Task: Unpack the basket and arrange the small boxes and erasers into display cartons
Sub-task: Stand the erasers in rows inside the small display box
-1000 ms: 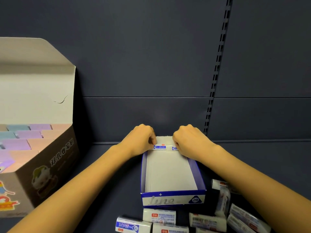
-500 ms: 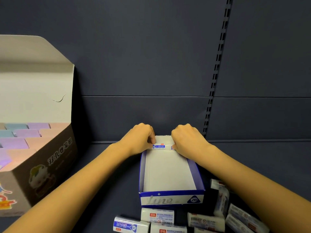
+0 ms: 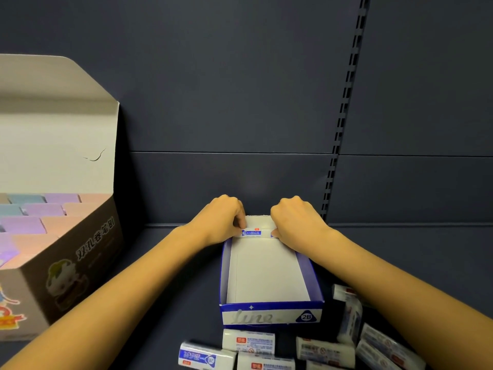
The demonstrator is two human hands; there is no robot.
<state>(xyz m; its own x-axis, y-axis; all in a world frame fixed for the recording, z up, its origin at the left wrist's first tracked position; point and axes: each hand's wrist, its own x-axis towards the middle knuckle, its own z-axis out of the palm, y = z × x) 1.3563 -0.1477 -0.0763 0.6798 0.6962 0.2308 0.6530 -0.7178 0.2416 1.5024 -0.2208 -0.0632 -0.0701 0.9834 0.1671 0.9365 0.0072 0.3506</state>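
Here left hand (image 3: 221, 220), right hand (image 3: 296, 222) fingers (image 3: 241, 222) pinch erasers (image 3: 252, 233).

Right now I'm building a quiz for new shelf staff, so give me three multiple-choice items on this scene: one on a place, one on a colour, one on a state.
1. Where in the blue carton do the left hand and right hand hold erasers?
A. far end
B. near end
C. middle

2. What colour is the 2B triangle on that carton's front?
A. red
B. dark blue
C. green

3. How is the big carton's lid?
A. shut
B. open, standing up
C. torn off

Answers:
1 A, both hands pinch the erasers at the far wall.
2 B, it matches the carton's blue rim.
3 B, the lid stands upright behind the pastel boxes.
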